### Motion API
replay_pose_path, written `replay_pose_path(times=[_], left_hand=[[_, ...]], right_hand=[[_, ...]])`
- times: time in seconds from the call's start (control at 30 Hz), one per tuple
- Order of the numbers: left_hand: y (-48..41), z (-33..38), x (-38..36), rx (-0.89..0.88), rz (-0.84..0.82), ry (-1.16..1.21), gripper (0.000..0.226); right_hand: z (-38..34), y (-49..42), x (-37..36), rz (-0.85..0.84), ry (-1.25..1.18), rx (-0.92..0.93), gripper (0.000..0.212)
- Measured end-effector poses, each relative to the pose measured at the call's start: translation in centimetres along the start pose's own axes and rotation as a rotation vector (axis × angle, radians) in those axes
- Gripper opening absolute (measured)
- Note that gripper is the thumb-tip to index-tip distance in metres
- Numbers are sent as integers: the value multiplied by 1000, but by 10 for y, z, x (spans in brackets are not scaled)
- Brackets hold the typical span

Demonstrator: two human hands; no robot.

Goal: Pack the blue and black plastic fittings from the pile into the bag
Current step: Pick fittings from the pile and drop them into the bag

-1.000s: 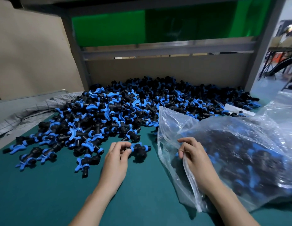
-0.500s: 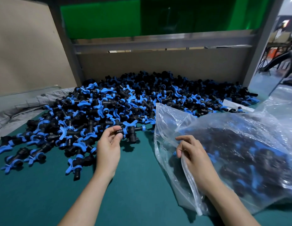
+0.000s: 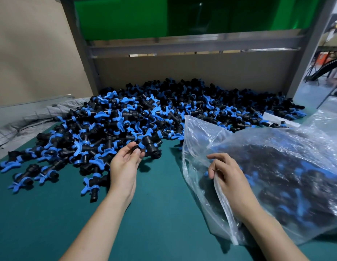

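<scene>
Fittings, blue and black, spread in a pile (image 3: 164, 113) across the frame's centre and left on the green table (image 3: 164, 213). At lower right, the clear bag (image 3: 288, 147) lies partly filled. The right hand (image 3: 228, 174) pinches its open edge. At centre, the left hand (image 3: 124, 162) pinches one fitting (image 3: 149, 146) between thumb and fingertips at the pile's near edge.

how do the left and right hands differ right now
The left hand holds a blue and black fitting by the pile; the right hand pinches the open edge of the clear bag. The left hand is above the green mat; the right hand lies against the clear bag. Both are bare and gripping something.
</scene>
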State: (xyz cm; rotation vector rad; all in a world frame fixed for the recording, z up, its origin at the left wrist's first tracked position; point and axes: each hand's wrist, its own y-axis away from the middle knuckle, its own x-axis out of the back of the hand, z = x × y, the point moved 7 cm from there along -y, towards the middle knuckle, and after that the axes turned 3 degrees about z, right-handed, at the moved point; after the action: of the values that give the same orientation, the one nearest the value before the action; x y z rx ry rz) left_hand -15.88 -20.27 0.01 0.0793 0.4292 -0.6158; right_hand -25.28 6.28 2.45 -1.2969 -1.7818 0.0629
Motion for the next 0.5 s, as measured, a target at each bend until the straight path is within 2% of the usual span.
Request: replay_pose_path(times=[0.07, 0.2, 0.27, 0.33, 0.5], left_hand=[[0, -1, 0, 43, 13, 90, 20], [0, -11, -2, 287, 30, 460, 17], [-2, -11, -2, 345, 27, 565, 16], [-4, -10, 0, 332, 28, 546, 16], [-5, -3, 4, 123, 32, 226, 20]], right_hand=[[0, 0, 0, -1, 0, -1, 40], [-2, 0, 0, -7, 1, 6, 40], [-2, 0, 0, -9, 1, 1, 40], [-2, 0, 0, -12, -3, -1, 40], [-3, 0, 1, -10, -4, 5, 39]])
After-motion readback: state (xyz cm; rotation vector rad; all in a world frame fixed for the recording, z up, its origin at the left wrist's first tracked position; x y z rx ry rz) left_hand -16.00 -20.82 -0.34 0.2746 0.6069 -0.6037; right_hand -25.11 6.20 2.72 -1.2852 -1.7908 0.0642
